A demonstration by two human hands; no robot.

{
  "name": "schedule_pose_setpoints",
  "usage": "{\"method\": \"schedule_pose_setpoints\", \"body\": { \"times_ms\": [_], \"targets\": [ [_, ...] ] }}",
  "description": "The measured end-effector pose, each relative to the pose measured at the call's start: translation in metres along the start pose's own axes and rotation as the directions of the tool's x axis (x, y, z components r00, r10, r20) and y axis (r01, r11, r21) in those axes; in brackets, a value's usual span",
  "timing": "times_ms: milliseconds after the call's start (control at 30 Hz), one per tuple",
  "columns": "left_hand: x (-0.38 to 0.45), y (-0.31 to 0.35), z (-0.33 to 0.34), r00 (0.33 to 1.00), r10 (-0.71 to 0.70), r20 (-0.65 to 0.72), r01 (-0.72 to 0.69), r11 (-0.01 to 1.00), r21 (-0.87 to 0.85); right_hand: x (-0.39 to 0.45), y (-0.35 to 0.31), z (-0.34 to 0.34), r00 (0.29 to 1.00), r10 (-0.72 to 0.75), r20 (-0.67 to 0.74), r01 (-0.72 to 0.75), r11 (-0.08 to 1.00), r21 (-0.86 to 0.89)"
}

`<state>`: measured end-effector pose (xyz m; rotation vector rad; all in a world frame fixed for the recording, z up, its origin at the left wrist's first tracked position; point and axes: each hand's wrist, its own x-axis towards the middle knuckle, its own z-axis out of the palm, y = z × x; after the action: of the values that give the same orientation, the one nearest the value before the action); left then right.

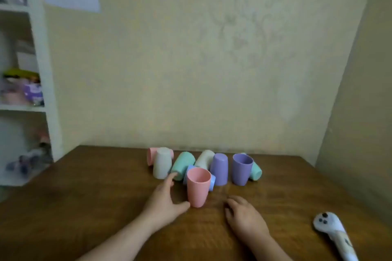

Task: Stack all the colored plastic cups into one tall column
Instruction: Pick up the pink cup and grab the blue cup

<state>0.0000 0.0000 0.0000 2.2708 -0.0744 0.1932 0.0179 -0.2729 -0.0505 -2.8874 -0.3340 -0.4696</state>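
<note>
A pink cup [198, 187] stands upright, mouth up, nearest me on the wooden table [84, 197]. My left hand [164, 199] lies open beside it, thumb touching its base and fingertips reaching toward a mint cup [182, 164] lying on its side. My right hand [244, 216] rests on the table to the right, fingers curled, holding nothing. Behind are a white upturned cup [162, 163], a pink cup on its side [150, 155], a blue cup [212, 182] lying down, a white tilted cup [204, 159], a purple upturned cup [219, 169], a purple upright cup [241, 169] and a second mint cup [256, 171].
A white handheld controller [333, 233] lies at the table's right near edge. A white shelf unit [40, 70] with cluttered items stands at the left. The wall runs just behind the cups and along the right side.
</note>
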Motion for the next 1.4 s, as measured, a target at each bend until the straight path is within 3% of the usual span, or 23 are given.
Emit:
{"method": "schedule_pose_setpoints", "body": {
  "times_ms": [67,133,200,267,300,367,467,600,733,833,1000,1233,1333,1400],
  "targets": [
    [0.003,0.016,0.013,0.999,0.032,-0.028,-0.038,0.975,-0.22,-0.001,0.002,0.005,0.999,0.018,-0.03,-0.014,0.991,0.133],
    [0.012,0.035,0.034,0.999,0.022,-0.028,-0.03,0.943,-0.33,0.003,0.011,0.01,0.994,0.047,0.094,-0.065,0.977,0.202],
    [0.024,0.042,0.054,0.996,-0.027,-0.084,-0.01,0.914,-0.406,0.011,0.007,0.013,0.998,0.054,0.027,-0.058,0.978,0.203],
    [0.035,0.042,0.067,0.985,-0.073,-0.155,0.008,0.923,-0.384,0.011,0.002,-0.007,0.999,0.04,0.021,-0.044,0.972,0.229],
    [0.038,0.037,0.074,0.98,-0.082,-0.184,0.005,0.923,-0.385,0.014,-0.001,-0.019,0.994,0.053,0.098,-0.077,0.961,0.267],
    [0.045,0.028,0.084,0.951,-0.013,-0.308,-0.115,0.912,-0.393,0.032,0.009,-0.019,1.0,-0.001,0.001,0.001,0.954,0.301],
    [0.062,0.006,0.084,0.885,0.087,-0.457,-0.226,0.939,-0.258,0.045,0.007,-0.027,0.979,0.095,0.179,-0.131,0.971,0.199],
    [0.058,-0.016,0.041,0.934,0.013,-0.357,-0.109,0.962,-0.25,0.066,-0.02,-0.03,0.997,0.011,-0.078,-0.003,0.994,0.108],
    [0.039,-0.036,0.009,0.969,-0.033,-0.243,-0.05,0.943,-0.329,0.084,-0.07,-0.031,0.979,-0.202,-0.028,0.202,0.979,0.015],
    [0.034,-0.042,0.004,0.971,-0.062,-0.231,-0.025,0.934,-0.358,0.086,-0.088,-0.025,0.992,-0.109,0.06,0.11,0.994,-0.004],
    [0.032,-0.041,0.005,0.98,-0.096,-0.174,0.027,0.932,-0.361,0.086,-0.093,-0.026,0.995,0.039,0.088,-0.031,0.995,-0.092],
    [0.028,-0.034,0.012,1.0,-0.03,0.002,0.029,0.932,-0.362,0.078,-0.078,-0.071,0.938,0.118,0.325,-0.145,0.987,0.062],
    [0.028,-0.024,0.027,1.0,-0.017,0.011,0.02,0.931,-0.364,0.078,-0.071,-0.112,0.971,0.17,0.17,-0.214,0.931,0.294],
    [0.032,-0.016,0.039,1.0,-0.013,-0.018,0.006,0.936,-0.352,0.081,-0.068,-0.135,0.965,0.262,-0.009,-0.208,0.785,0.584]
  ]
}}
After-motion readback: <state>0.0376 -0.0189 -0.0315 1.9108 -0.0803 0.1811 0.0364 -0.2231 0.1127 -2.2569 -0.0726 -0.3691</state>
